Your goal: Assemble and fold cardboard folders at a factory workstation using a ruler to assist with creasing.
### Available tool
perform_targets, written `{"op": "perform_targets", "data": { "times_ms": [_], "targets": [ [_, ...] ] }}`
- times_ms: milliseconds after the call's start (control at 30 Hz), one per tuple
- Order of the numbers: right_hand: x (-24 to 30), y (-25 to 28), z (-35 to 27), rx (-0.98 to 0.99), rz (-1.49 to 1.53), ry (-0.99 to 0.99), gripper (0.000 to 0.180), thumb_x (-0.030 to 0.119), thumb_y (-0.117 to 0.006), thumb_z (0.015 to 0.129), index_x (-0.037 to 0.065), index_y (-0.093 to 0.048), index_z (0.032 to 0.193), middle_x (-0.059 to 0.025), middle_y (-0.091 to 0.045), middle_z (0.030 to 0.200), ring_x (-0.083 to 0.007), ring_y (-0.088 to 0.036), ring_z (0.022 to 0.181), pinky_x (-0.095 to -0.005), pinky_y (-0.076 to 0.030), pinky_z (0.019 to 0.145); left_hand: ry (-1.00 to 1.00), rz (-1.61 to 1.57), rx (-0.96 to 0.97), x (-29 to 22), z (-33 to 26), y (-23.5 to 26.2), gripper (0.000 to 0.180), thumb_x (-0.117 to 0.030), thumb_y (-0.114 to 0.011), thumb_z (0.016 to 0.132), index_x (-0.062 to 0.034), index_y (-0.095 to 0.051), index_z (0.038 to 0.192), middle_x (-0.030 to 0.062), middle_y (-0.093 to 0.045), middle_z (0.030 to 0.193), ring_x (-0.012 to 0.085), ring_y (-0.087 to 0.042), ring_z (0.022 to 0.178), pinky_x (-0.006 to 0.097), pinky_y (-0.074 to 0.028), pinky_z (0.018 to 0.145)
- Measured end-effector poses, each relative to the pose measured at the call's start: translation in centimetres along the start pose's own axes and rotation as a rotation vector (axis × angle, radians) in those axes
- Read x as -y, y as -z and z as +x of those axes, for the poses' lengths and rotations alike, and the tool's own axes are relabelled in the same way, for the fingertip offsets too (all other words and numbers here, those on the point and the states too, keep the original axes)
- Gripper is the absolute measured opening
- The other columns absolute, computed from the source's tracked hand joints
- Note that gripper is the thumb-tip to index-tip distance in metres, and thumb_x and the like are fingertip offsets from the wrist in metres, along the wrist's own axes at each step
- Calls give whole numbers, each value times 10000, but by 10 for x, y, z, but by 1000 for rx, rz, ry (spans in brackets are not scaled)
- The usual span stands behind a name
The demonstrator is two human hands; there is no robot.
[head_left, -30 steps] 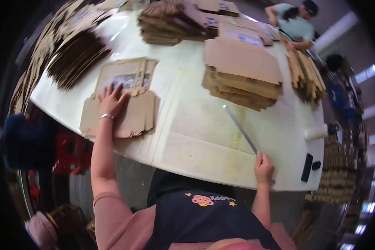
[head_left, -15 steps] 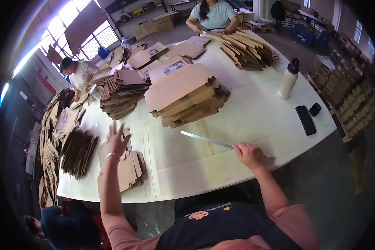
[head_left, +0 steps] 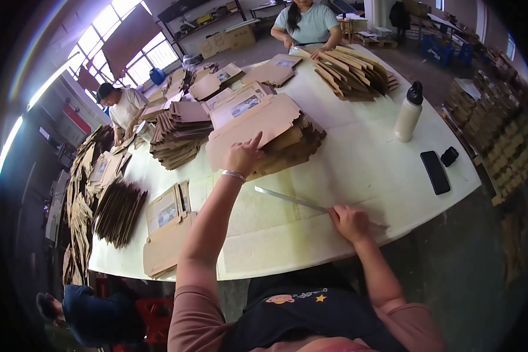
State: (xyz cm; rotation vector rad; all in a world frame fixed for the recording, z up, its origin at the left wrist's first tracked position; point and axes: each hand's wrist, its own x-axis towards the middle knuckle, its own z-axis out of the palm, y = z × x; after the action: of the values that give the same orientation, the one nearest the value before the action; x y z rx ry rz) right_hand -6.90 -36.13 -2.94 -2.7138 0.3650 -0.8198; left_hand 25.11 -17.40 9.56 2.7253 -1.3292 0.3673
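My left hand lies on the near edge of a tall stack of flat brown cardboard box blanks. Its index finger stretches out over the top blank, and it grips nothing I can see. Closed around one end of a thin, pale metal strip, my right hand rests low on the white table. The strip points left toward the stack's near side. Beside my left forearm is a smaller pile of box blanks, the top one with a printed picture.
A cream bottle, a black phone and a small black object stand or lie on the right of the white table. More cardboard piles fill its left. Co-workers are at the far edge and left; another person is low left.
My left hand has moved right and away from me, from over the smaller pile onto the tall stack. My right hand still holds the strip in nearly the same place.
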Motion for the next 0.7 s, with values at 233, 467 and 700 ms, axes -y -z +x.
{"op": "perform_targets", "data": {
  "times_ms": [233,467,700],
  "targets": [
    [2,5,-1,5,49,-40,320,383,-647,996,140,-634,789,-110,-679,741,-366,-677,621,-476,-531,515,-207,78,-200,-52,-129,52,408,-134,-679,908,-214,-686,1309,37,-738,1058,255,-702,968,514,-505,1049],
    [-2,-7,5,51,-11,-86,264,346,-622,1028,133,-655,876,-102,-695,805,-381,-665,656,-479,-515,537,-245,-126,-41,-109,-307,31,535,-168,-693,859,-191,-652,1393,45,-586,1498,314,-541,1377,526,-384,1193],
    [3,-2,5,34,-68,-162,209,319,-619,1038,132,-689,976,-86,-729,907,-368,-691,728,-451,-546,589,-180,-271,39,-101,-351,-20,541,-182,-703,852,-197,-648,1390,34,-607,1474,302,-550,1365,524,-392,1192]
  ]
}}
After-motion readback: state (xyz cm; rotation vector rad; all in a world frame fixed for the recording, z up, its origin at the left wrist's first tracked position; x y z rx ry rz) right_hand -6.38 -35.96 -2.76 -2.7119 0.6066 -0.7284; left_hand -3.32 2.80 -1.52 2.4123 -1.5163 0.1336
